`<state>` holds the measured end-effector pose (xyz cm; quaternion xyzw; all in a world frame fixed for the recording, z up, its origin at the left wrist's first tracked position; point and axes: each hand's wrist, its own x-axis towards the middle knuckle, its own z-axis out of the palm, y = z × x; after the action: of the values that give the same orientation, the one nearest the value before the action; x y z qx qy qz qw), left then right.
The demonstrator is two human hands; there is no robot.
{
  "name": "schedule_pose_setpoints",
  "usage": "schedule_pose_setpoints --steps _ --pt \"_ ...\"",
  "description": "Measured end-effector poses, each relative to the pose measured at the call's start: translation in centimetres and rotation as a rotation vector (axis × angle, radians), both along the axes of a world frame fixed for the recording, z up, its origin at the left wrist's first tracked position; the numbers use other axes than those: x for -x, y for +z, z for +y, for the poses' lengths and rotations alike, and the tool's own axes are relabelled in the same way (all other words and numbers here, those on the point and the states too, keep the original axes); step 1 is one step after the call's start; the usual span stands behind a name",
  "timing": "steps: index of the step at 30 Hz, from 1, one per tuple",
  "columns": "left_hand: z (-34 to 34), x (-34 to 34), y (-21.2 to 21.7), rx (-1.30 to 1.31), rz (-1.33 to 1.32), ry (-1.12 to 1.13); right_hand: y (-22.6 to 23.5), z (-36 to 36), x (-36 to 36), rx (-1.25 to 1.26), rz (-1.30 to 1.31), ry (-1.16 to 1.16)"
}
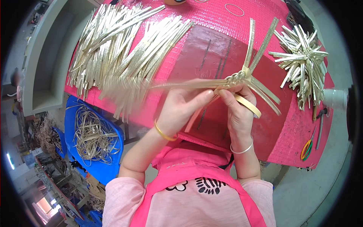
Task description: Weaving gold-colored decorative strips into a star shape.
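Observation:
My left hand and my right hand hold a braided piece of pale gold straw strips just above a dark red board. My left hand pinches a long strip that runs out to the left and looks blurred. My right hand grips the woven knot, with one strip looped around its fingers. Loose strip ends fan up and to the right from the knot. I wear a gold bangle on the left wrist and a silver one on the right.
A pink-covered table carries large heaps of cut gold strips at left and a finished spiky straw bundle at right. Scissors and a hammer lie at the right edge. A blue crate of straw coils stands lower left.

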<state>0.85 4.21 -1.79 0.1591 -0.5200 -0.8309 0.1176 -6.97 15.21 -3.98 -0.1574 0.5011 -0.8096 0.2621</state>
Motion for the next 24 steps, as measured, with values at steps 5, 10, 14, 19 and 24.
schedule_pose_setpoints --steps 5,10,14,19,24 --pt "0.6 -0.3 -0.6 -0.153 0.042 0.139 1.5 0.3 -0.7 -0.042 0.056 0.088" --pt "-0.6 0.2 -0.9 -0.586 -0.018 -0.251 0.5 1.0 -0.5 -0.069 0.004 0.112" --pt "-0.2 0.5 -0.7 -0.399 -0.215 -0.056 0.0 0.8 0.0 -0.063 -0.133 0.107" --pt "1.3 0.3 -1.7 0.019 -0.145 0.303 -0.9 0.4 0.5 -0.153 -0.126 0.120" --pt "1.9 0.0 -1.2 0.476 -0.036 0.384 0.1 -0.3 1.3 -0.179 -0.020 0.206"
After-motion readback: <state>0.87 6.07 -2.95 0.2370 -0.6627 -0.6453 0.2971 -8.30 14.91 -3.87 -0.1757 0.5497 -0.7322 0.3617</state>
